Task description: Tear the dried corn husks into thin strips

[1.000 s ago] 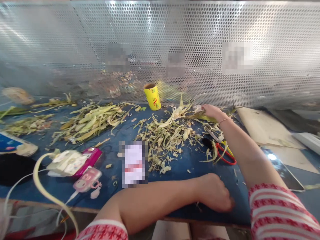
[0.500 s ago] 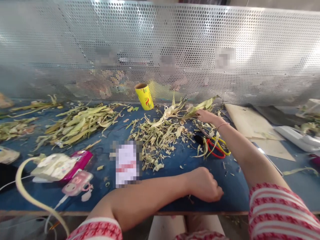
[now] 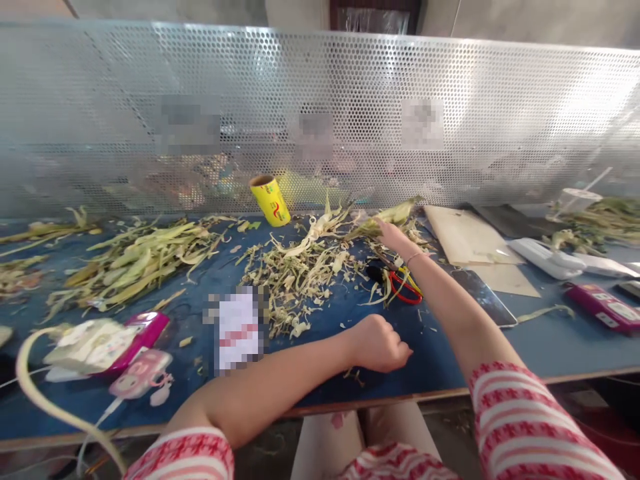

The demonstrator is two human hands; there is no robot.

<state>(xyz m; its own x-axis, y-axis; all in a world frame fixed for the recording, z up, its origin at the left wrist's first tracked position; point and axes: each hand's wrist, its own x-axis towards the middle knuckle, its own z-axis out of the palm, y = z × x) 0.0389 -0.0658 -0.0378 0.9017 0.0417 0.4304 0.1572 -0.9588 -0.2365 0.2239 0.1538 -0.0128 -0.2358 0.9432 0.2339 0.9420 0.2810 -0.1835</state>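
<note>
Sleeves (image 3: 530,413) below left hand (image 3: 381,343) and right hand (image 3: 393,240): white, banded with red repeating motifs, pinkish stripes between. Leaf (image 3: 404,212) at right hand: pale yellowish green. Plant pile (image 3: 300,273), left of right hand: cream mixed with dull green. Scissors handles (image 3: 407,296), between the hands: red and yellow. Tabletop (image 3: 430,373) about left hand: deep blue. Tube (image 3: 271,199), left of right hand: yellow, red squiggle, brown rim. Far left of left hand: magenta device (image 3: 150,327), pink case (image 3: 140,375), cream hose (image 3: 21,365). Right of right hand: tan card (image 3: 463,237), dark sheet (image 3: 515,223). Beyond both: silver-grey panel (image 3: 250,80), dotted with holes.
</note>
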